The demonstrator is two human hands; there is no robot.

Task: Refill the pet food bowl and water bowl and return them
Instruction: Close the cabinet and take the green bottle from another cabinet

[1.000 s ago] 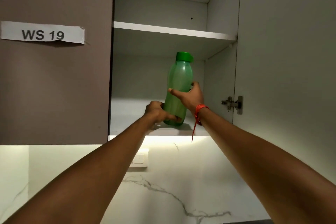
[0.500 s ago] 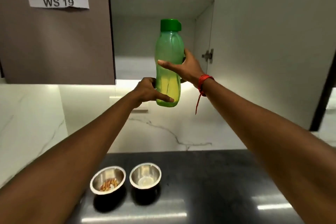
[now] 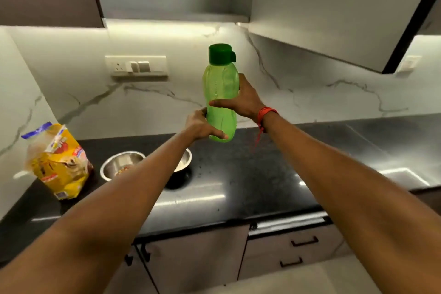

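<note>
I hold a green plastic water bottle point(image 3: 220, 86) with a dark green cap upright above the black counter. My right hand point(image 3: 241, 100) grips its middle and my left hand point(image 3: 202, 125) holds its base. Two steel bowls stand on the counter below my left forearm. The left bowl point(image 3: 120, 164) has some pet food in it. The right bowl point(image 3: 185, 162) is mostly hidden by my arm. A yellow pet food bag point(image 3: 59, 162) stands at the left end of the counter.
The black counter point(image 3: 250, 186) runs along a marble wall with a switch plate point(image 3: 137, 65). An open upper cabinet door point(image 3: 334, 7) hangs overhead on the right. Drawers and cabinet doors point(image 3: 286, 250) sit below the counter edge.
Both hands have brought the bottle down out of the upper cabinet to above the counter. My view has tilted down, showing the bowls, the food bag and the lower cabinets.
</note>
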